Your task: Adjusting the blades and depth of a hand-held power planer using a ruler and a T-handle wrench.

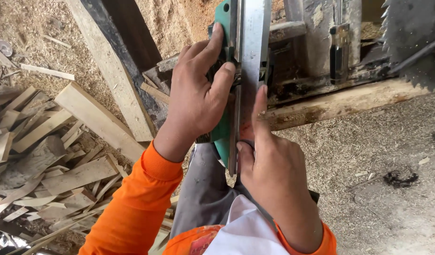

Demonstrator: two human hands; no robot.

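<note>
Left hand (196,97) gripping green tool body (222,137); right hand (269,165) pinching metal blade (250,56), forefinger lying along it; aligning step, likely needing steady pressure next

No package, label, sign or screen shows anywhere around the steel ruler (252,56); the nearest thing to lettering is the run of fine graduation marks along its own grey face.

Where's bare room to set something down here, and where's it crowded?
Free: the sawdust-covered surface right of the right hand, below the plank edge. Crowded: wood offcuts pile up left of the left hand; the saw blade fills the top right.
</note>
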